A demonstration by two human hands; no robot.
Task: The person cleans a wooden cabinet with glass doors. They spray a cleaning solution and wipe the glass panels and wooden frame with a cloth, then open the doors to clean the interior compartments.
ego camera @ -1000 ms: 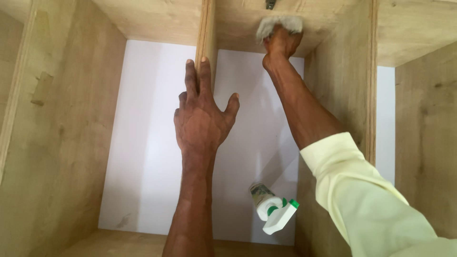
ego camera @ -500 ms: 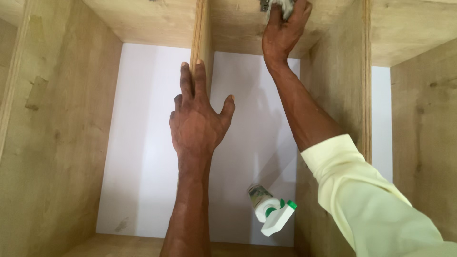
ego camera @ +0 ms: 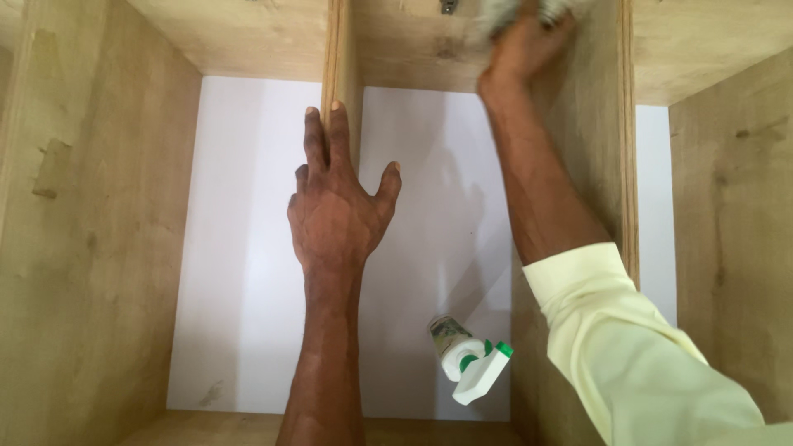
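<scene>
Head view showed the right hand (ego camera: 522,51) bunching a soft, light grey cloth (ego camera: 500,10); the left hand (ego camera: 334,211) lay flat, fingers spread, on the wooden divider (ego camera: 337,58).

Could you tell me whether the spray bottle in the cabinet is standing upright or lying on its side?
Standing upright, as far as the view shows: the spray bottle rests on its base on the compartment floor, its white and green trigger head towards the camera.

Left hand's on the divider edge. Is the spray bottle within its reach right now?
Probably yes. The left hand rests open on the divider, holding nothing, and the spray bottle stands just below and to its right, with bare white back panel between them.
</scene>
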